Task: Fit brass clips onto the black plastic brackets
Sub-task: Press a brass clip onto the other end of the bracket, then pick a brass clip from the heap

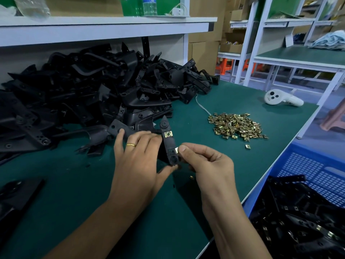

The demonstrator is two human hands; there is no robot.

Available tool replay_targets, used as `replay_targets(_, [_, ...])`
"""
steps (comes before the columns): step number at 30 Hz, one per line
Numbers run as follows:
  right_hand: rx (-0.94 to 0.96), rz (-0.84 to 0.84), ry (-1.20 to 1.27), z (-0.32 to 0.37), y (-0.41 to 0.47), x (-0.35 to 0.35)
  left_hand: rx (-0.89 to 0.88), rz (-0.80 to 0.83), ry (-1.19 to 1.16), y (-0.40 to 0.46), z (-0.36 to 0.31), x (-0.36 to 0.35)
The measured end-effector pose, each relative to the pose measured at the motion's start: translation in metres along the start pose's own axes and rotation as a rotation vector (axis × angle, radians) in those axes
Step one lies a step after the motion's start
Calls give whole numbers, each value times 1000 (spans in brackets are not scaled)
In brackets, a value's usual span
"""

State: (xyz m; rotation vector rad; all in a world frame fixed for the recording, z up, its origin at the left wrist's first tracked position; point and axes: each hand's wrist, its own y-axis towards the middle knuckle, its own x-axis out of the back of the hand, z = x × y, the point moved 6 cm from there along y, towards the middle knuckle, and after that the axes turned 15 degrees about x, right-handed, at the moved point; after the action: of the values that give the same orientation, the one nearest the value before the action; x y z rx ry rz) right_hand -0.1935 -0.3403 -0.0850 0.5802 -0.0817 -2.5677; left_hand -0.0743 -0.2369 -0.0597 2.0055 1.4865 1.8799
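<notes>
My left hand [139, 157] grips a black plastic bracket [169, 146] above the green table, holding it nearly upright. One brass clip [168, 134] sits on the bracket's upper part. My right hand [203, 161] pinches a second brass clip [176, 150] against the bracket's lower right edge with thumb and forefinger. A heap of loose brass clips [237, 126] lies on the mat to the right, with a single clip [247, 146] apart from it. A big pile of black brackets [93, 94] fills the left and back of the table.
A blue crate [306, 172] at the lower right holds black brackets with clips on them. A white handheld controller [281, 99] lies at the table's far right edge. A white shelf [104, 28] overhangs the bracket pile. A black part [16, 195] lies at the left edge.
</notes>
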Motion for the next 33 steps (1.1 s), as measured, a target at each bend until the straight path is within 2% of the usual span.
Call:
replay_targets(13, [53, 3, -5, -2, -7, -14, 64, -18, 114, -5, -1, 7])
replay_targets(24, [193, 160, -269, -1, -9, -19, 90, 0, 63, -4, 3, 8])
replay_targets(27, [201, 160, -264, 6, -10, -19, 100, 36, 42, -2, 2, 8])
replay_targets(30, [181, 135, -273, 19, -5, -8, 8, 37, 47, -1, -11, 11])
replay_targets(33, [164, 108, -266, 34, 3, 12, -99, -49, 40, 0, -18, 6])
